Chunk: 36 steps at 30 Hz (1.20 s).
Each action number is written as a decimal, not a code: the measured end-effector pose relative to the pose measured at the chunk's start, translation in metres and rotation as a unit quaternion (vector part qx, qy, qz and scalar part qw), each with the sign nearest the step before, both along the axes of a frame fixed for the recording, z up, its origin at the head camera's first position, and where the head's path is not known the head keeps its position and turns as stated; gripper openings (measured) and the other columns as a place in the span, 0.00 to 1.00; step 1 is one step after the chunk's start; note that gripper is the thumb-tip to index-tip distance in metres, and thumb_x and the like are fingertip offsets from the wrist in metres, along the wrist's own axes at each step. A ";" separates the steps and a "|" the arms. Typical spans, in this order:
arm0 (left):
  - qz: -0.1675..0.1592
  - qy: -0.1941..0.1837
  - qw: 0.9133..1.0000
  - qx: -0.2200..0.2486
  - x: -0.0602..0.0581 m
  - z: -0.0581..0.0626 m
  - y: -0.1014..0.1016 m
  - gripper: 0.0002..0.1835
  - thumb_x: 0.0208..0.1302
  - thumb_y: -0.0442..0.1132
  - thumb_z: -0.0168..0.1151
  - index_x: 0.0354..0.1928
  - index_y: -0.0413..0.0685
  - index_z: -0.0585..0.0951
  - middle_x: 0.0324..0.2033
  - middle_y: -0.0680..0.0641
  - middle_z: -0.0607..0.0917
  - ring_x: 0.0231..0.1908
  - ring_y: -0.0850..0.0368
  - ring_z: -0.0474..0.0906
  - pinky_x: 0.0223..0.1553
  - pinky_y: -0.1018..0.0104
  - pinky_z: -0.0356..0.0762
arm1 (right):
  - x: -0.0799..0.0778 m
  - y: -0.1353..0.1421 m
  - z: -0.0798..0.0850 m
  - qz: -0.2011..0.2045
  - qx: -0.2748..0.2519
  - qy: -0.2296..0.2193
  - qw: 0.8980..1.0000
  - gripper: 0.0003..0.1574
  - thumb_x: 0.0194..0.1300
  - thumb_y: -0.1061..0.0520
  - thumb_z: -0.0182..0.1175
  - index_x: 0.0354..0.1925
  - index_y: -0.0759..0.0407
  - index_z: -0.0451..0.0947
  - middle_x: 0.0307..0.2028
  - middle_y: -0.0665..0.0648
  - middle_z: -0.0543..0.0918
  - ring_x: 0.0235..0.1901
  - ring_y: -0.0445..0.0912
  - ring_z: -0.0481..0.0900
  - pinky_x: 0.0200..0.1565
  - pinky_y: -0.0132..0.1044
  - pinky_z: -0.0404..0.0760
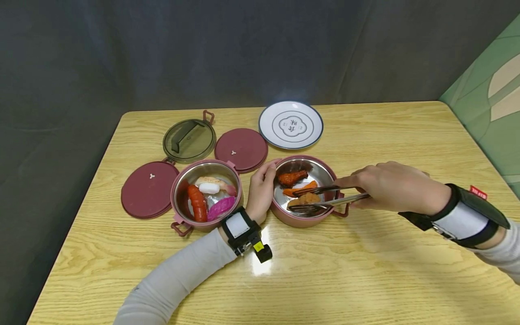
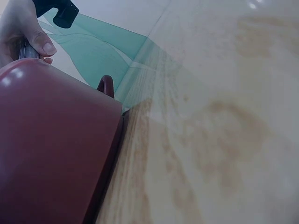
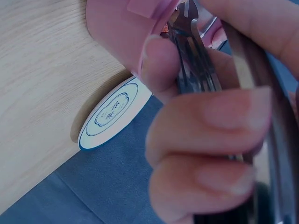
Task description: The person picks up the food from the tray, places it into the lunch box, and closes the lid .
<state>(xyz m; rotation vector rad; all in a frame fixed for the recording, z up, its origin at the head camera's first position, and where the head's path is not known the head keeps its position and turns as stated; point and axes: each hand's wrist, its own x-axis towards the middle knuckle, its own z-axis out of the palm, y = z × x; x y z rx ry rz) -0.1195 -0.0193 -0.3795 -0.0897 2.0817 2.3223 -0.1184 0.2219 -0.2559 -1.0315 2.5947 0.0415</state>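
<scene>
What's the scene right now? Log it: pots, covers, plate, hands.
right pot: round, pink, metal-lined; holds brown drumstick, orange piece, golden-brown lump
left pot: round, pink, metal-lined; holds red sausage, magenta piece, white oval piece, pale piece
covers: flat round maroon disc, second maroon disc, round see-through lid
plate: round, white, blue-rimmed; beyond right pot
left hand: touches right pot's left side
right hand: grips silver metal tongs, tips inside right pot
unclear: whether tongs pinch the lump

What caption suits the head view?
Right hand holds tongs in a pink pot; left hand rests against its side.
</scene>
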 end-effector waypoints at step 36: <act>0.000 -0.001 1.000 0.004 0.000 0.002 0.000 0.19 0.77 0.40 0.44 0.60 0.39 0.77 0.58 0.41 0.79 0.61 0.52 0.72 0.64 0.63 0.68 | 0.007 -0.012 -0.005 -0.041 -0.003 -0.001 0.999 0.36 0.51 0.52 0.74 0.60 0.50 0.78 0.19 0.46 0.67 0.15 0.39 0.60 0.16 0.30 0.59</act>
